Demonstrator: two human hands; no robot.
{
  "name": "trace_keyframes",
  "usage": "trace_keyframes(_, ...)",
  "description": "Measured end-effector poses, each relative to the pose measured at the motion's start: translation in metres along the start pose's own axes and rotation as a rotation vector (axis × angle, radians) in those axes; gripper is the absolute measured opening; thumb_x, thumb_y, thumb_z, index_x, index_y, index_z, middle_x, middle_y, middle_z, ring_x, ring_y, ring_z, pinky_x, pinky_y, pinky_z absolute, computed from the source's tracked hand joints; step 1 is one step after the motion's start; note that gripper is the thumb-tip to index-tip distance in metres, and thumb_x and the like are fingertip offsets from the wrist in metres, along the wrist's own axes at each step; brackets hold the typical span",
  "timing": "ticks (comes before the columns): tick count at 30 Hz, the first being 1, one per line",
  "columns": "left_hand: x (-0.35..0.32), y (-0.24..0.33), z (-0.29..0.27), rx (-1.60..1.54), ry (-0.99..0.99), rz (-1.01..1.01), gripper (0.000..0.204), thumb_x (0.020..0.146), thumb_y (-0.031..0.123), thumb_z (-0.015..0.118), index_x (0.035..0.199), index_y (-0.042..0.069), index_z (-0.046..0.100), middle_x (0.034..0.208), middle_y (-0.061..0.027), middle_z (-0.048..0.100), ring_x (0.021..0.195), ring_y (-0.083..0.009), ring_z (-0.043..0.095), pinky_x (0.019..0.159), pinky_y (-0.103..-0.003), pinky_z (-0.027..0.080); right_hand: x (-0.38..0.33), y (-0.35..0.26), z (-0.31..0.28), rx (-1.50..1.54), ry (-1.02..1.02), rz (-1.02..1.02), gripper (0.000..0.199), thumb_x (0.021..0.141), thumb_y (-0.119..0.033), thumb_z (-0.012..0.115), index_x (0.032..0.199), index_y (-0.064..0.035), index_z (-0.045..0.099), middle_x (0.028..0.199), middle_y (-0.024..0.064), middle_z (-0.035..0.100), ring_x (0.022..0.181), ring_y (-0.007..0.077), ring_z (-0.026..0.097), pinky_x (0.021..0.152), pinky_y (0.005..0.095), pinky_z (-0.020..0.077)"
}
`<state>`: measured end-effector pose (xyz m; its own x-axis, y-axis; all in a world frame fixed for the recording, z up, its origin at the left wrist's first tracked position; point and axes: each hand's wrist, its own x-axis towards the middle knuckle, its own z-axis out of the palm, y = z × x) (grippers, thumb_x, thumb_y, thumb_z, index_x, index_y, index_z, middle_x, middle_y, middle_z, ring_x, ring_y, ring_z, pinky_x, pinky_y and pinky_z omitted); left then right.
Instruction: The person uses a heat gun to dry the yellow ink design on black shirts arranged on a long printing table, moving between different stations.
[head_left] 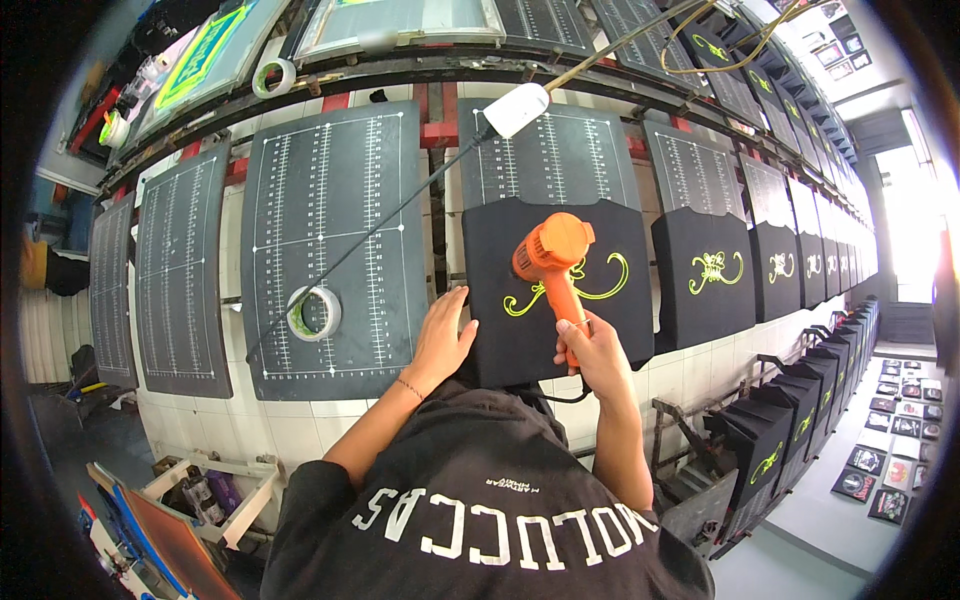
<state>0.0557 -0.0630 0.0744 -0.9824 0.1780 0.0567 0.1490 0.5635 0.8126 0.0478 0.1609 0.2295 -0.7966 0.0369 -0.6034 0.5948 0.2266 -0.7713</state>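
Observation:
My right hand [592, 350] is wrapped round the handle of an orange heat gun [556, 246]. The tool is over a black T-shirt [505, 345] stretched on a dark printing board, and it partly covers the shirt's yellow-green swirl print [604, 290]. At the shirt's left edge my left hand [447, 328] lies with its fingers stretched out, holding nothing. To its left is a bare dark board [340, 180] with white ruler markings. A roll of tape [314, 313] rests on that board.
A power strip [516, 110] hangs on a cable above the boards, its black cord crossing the left board. Rightward runs a row of black shirts [704, 280] with similar prints. A second tape roll [273, 77] sits on the back rail. Low at left stands a white crate [245, 500].

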Motion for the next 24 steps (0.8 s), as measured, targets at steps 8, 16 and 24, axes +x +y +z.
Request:
trace_keyframes(8, 0.023, 0.042, -0.073, -0.046, 0.357, 0.015, 0.035, 0.088, 0.006, 0.057, 0.121, -0.003, 0.056, 0.117, -0.0188, 0.061, 0.111, -0.0354, 0.056, 0.1, -0.042, 0.041, -0.006, -0.007, -0.006, -0.043, -0.025, 0.011, 0.03, 0.093, -0.029, 0.061, 0.104, -0.0014, 0.059, 0.073, -0.0007, 0.059, 0.062, 0.0057, 0.059, 0.05, 0.0206, 0.0455)
trace_keyframes(16, 0.057, 0.007, -0.159, 0.493, 0.645, 0.06, 0.032, 0.093, 0.021, 0.057, 0.114, -0.003, 0.059, 0.11, -0.0214, 0.061, 0.107, -0.0349, 0.056, 0.09, -0.043, 0.044, -0.001, 0.0, -0.022, -0.009, 0.063, -0.051, 0.034, 0.092, -0.033, 0.062, 0.101, -0.0003, 0.059, 0.075, 0.0014, 0.06, 0.063, 0.0082, 0.06, 0.051, 0.0245, 0.0473)
trace_keyframes(24, 0.003, -0.045, -0.222, 0.537, 0.168, -0.095, 0.036, 0.096, 0.031, 0.053, 0.081, -0.002, 0.056, 0.075, -0.0283, 0.059, 0.076, -0.0504, 0.055, 0.064, -0.055, 0.04, -0.034, 0.027, -0.054, 0.134, 0.248, -0.049, 0.035, 0.092, -0.033, 0.062, 0.105, -0.0004, 0.059, 0.075, 0.0016, 0.061, 0.064, 0.0098, 0.061, 0.052, 0.0252, 0.0472)
